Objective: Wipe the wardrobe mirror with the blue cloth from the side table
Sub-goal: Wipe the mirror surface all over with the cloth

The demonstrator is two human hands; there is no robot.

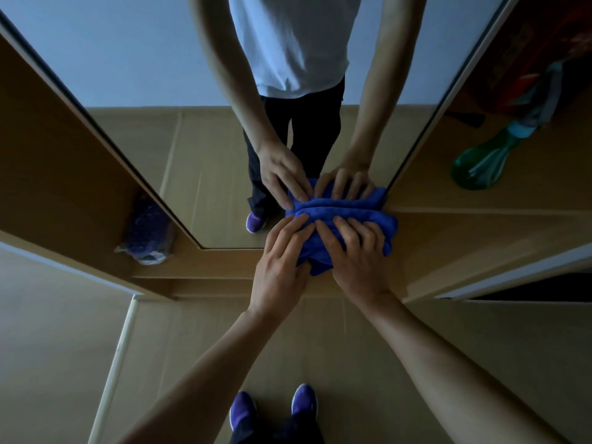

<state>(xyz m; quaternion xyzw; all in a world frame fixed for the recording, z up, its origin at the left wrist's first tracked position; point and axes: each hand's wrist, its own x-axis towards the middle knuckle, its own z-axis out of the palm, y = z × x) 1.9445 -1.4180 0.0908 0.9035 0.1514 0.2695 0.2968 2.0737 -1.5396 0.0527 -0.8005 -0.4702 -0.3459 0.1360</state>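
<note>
The blue cloth [355,213] is bunched up against the lower right part of the wardrobe mirror [153,59], close to its right edge. My left hand [280,254] lies on the cloth's left side with its fingers spread and pressing. Beside it, my right hand [358,251] covers the right side, fingers spread flat over the folds. The glass reflects both hands, the cloth and my body in a white shirt and dark trousers.
A green spray bottle [480,165] stands to the right of the mirror. A clear bag with something blue inside [147,233] sits low on the left in a wooden recess. My purple shoes [272,408] are on the tan floor below.
</note>
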